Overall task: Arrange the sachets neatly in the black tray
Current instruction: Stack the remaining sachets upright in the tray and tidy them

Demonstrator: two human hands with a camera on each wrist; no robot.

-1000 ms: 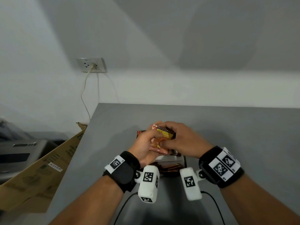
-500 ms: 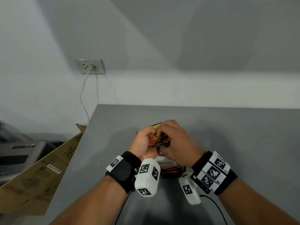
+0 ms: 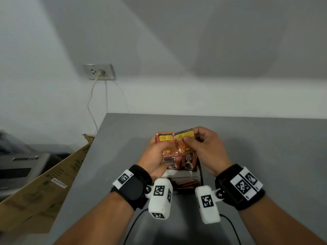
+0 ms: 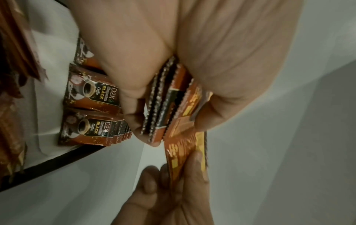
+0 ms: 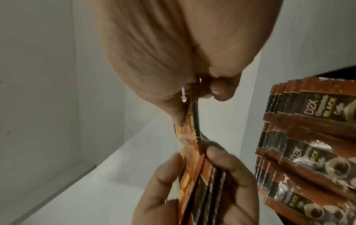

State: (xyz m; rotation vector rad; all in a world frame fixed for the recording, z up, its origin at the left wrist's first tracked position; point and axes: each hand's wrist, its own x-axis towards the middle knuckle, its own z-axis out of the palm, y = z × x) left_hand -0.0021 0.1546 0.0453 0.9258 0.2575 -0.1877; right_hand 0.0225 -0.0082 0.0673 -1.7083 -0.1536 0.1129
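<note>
Over the grey table, my left hand grips a small stack of orange-brown coffee sachets held upright. My right hand pinches the top edge of one sachet with a yellow label, angled off the stack's right side. The left wrist view shows the stack edge-on between thumb and fingers, with the pinched sachet fanned away. Below the hands lies the black tray, with "D2X Black Coffee" sachets stacked in rows. My wrists hide much of the tray.
A cardboard box leans against the table's left edge, beside a grey machine. A wall socket with a hanging cord sits at the back left. Black cables run across the near table.
Both hands were closed together around the stack. Now the right hand has drawn one sachet up and to the right, parting it from the stack in the left hand.
</note>
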